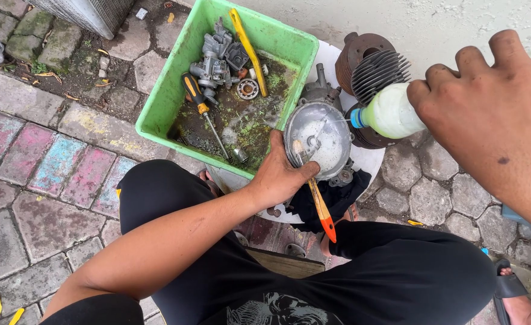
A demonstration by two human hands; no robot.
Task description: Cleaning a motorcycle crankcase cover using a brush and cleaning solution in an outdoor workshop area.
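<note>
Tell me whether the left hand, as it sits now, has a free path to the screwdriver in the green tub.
Probably yes: the left hand rests at the green tub rim, the screwdriver lies uncovered, but that hand already grips a brush.

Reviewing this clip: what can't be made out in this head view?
- Bottle: its body is hidden behind the right hand; only the neck end shows.
- Brush: its bristle end blends into the round metal cover; the left hand covers part of the handle.
- Green tub: its floor is masked by grime, so small parts are unclear.
- Finned cylinder: lower half behind the bottle.
</note>
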